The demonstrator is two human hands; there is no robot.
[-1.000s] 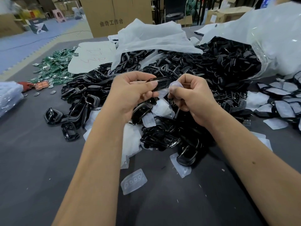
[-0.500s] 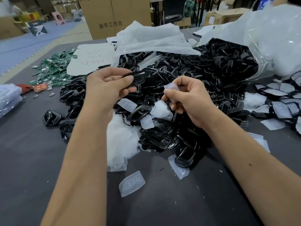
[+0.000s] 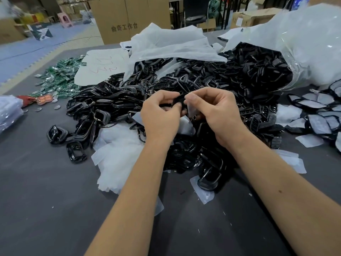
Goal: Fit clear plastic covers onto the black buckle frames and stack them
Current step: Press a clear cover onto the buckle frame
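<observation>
Black, glossy buckle frame pinched by the left hand above the heap of frames at mid-worktop. Right hand pinches a translucent, milky clear cover against the frame's right end. Covered frames lie near the worktop's right edge.

Black buckle frame and clear plastic cover touching, above heaped black frames.

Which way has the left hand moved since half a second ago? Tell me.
Yes. The left hand moved rightward, meeting the right hand over the black buckle pile.
</observation>
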